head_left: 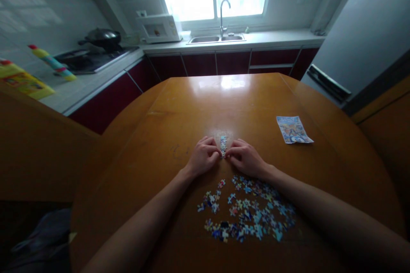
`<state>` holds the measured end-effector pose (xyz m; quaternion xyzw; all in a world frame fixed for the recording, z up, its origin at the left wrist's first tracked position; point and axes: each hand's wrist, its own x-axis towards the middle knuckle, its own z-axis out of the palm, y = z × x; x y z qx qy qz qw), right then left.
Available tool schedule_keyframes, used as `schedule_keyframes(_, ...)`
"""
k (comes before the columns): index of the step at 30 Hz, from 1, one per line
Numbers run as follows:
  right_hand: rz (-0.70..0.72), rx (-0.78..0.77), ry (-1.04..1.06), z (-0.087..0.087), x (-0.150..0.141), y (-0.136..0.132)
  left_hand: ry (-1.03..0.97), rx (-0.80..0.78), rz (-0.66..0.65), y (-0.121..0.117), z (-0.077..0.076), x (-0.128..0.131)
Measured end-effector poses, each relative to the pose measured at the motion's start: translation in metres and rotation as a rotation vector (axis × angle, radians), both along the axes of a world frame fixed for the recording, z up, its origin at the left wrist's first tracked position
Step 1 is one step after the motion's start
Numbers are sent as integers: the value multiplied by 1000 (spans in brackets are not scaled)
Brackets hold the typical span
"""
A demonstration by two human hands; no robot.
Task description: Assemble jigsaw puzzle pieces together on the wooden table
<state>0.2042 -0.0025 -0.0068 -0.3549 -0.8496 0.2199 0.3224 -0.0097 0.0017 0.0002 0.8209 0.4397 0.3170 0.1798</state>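
Note:
A narrow joined strip of jigsaw puzzle pieces [223, 141] lies on the wooden table, running away from me. At its near end, my left hand [205, 154] touches the left side with bent fingers and thumb drawn together. Opposite it, my right hand [245, 156] pinches at the right side of the same end. The fingertips partly cover the lowest piece there. Closer to me, many loose jigsaw pieces [253, 213] are scattered, mostly blue and pale, some under my right forearm. A smaller loose cluster [209, 201] sits to their left.
A printed picture sheet [293, 130] lies on the right of the round-edged wooden table [179, 106]. Beyond the table are a counter with a sink [205, 39], a microwave [160, 28] and a stove with a pan [102, 36]. Bottles [53, 63] stand at left.

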Motion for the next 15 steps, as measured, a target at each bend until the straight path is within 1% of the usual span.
schedule_keyframes(3,31,5,-23,0,0,-1,-3,-9,12,0,0,0)
schedule_keyframes(9,23,2,-44,-2,0,0,-37,-13,10,0,1,1)
schedule_keyframes(12,27,-50,44,-2,0,2,-120,-10,67,0,2,0)
schedule_keyframes(15,-45,-140,201,-3,0,5,-180,-17,154,1,2,-1)
